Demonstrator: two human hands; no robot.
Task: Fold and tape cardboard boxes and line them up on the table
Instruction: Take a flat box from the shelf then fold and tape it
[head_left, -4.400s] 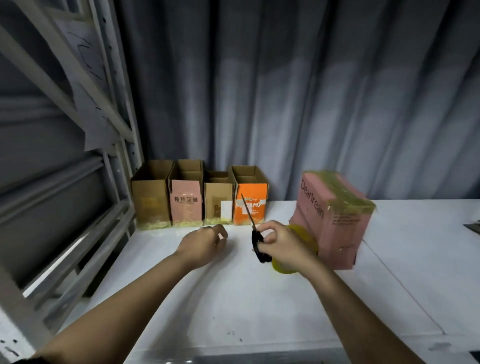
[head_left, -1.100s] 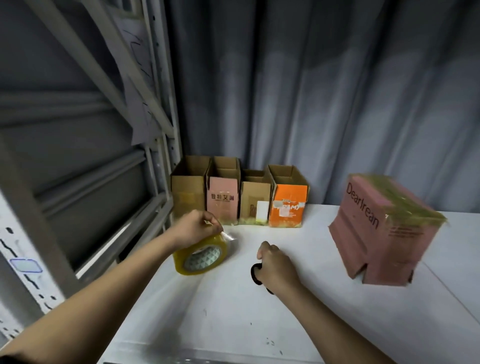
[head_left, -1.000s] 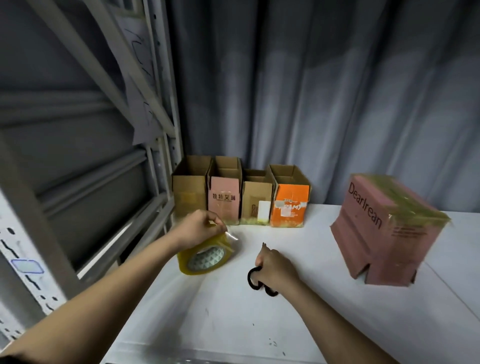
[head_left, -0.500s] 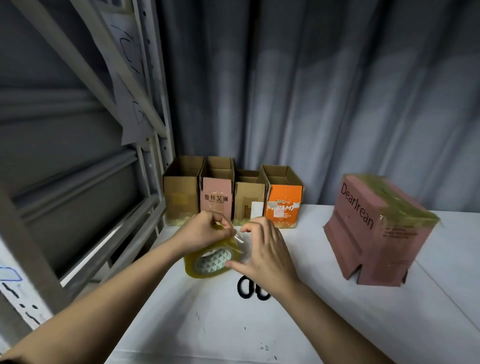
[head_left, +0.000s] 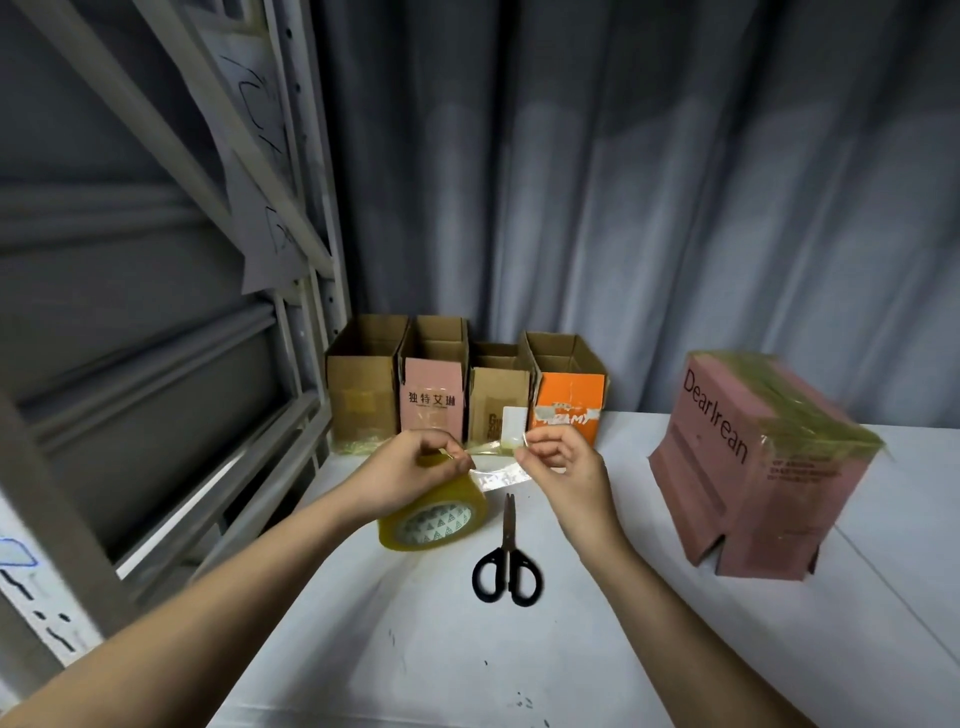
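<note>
Gripping tape roll (head_left: 434, 512) left hand (head_left: 410, 475), right hand (head_left: 563, 467) pinching strip (head_left: 496, 475)

Storeroom: metal shelving (head_left: 306, 218), packing table (head_left: 467, 649).

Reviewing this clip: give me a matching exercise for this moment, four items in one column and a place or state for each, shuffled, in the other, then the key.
Items:
1. tape roll
2. scissors
3. pink Dearlrean box
4. orange box

Places or states:
A. last on the right in the back row
B. lying flat on the table, no hand on it
C. gripped by the left hand
D. standing alone at the right, top taped

Pairs: 1-C, 2-B, 3-D, 4-A
</note>
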